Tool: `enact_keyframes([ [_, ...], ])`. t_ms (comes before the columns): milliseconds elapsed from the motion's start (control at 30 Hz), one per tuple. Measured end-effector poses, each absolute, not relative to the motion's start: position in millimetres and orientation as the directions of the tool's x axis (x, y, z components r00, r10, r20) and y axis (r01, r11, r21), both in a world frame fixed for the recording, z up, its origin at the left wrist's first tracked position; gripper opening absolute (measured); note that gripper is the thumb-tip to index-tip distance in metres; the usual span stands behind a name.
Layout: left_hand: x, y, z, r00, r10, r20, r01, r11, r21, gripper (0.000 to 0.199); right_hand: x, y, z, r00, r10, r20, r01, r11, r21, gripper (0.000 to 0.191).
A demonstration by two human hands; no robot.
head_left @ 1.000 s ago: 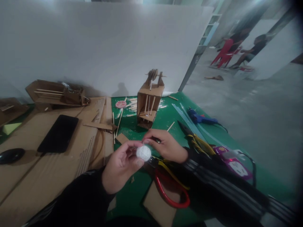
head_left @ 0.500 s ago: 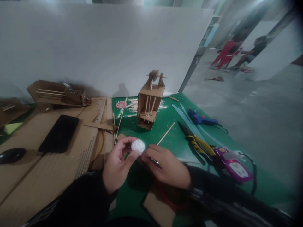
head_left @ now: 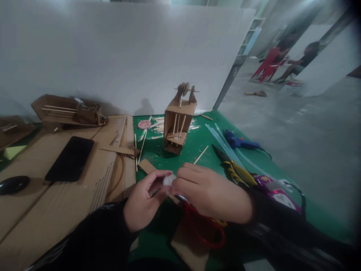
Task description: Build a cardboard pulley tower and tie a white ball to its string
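A small round white thing [head_left: 168,180], perhaps a ball of thread, sits between the thumb and fingers of my left hand [head_left: 142,203]. My right hand [head_left: 210,192] is closed, with its fingertips at the right side of this white thing; whatever they pinch is hidden. Beneath my right hand lie scissors with red handles [head_left: 218,242], their blades mostly covered. Just beyond my hands stands an upright cardboard frame [head_left: 180,109] with thin sticks inside and cardboard discs on a stick axle at its top.
To the right lie long-nose pliers [head_left: 239,173], clear glue sticks [head_left: 225,143], a blue glue gun [head_left: 241,141] and a purple power strip [head_left: 266,182]. Left are cardboard sheets [head_left: 109,131], a black phone [head_left: 70,158] and a mouse [head_left: 14,184]. A white board [head_left: 121,56] closes the back.
My right hand has moved over the white thing and turned, covering part of it. The white thing shifted slightly right and down. The scissors' red handles show more clearly now.
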State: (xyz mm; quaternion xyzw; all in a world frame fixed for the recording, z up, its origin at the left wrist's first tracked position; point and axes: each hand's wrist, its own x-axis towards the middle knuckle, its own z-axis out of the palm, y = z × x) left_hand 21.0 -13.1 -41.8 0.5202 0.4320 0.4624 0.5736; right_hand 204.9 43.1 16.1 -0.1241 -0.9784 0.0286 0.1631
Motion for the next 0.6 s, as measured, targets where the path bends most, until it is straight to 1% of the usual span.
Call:
enact_keyframes([
  [67, 21, -14, -40, 0.211, 0.977, -0.020, -0.086, 0.039, 0.996, 0.029, 204, 50, 19, -0.924, 0.220, 0.313, 0.201, 0.975, -0.091, 0.024],
  [100, 21, -14, -39, 0.218, 0.976, -0.022, -0.092, 0.043, 0.995, 0.028, 204, 53, 20, -0.923, 0.214, 0.319, 0.188, 0.976, -0.108, 0.025],
  [167, 21, -14, -39, 0.239, 0.971, -0.024, -0.104, 0.050, 0.993, 0.026, 203, 60, 20, -0.909, 0.221, 0.353, 0.163, 0.969, -0.186, 0.022],
  [267, 21, -14, -42, 0.262, 0.965, -0.012, -0.137, 0.050, 0.989, 0.026, 201, 68, 19, -0.877, 0.278, 0.393, 0.136, 0.926, -0.352, 0.017],
  [333, 21, -14, -44, 0.247, 0.969, 0.000, -0.174, 0.044, 0.984, 0.031, 200, 73, 17, -0.864, 0.298, 0.406, 0.115, 0.902, -0.417, 0.013],
  [400, 22, -14, -46, 0.226, 0.974, 0.010, -0.226, 0.043, 0.973, 0.038, 200, 78, 13, -0.851, 0.311, 0.424, 0.095, 0.884, -0.457, 0.013],
  [467, 23, -15, -47, 0.225, 0.974, 0.029, -0.282, 0.036, 0.959, 0.040, 199, 82, 8, -0.826, 0.338, 0.452, 0.081, 0.864, -0.498, 0.017],
  [600, 23, -16, -45, 0.239, 0.965, 0.111, -0.324, -0.028, 0.946, 0.033, 199, 87, -8, -0.748, 0.438, 0.499, 0.090, 0.812, -0.577, 0.027],
])
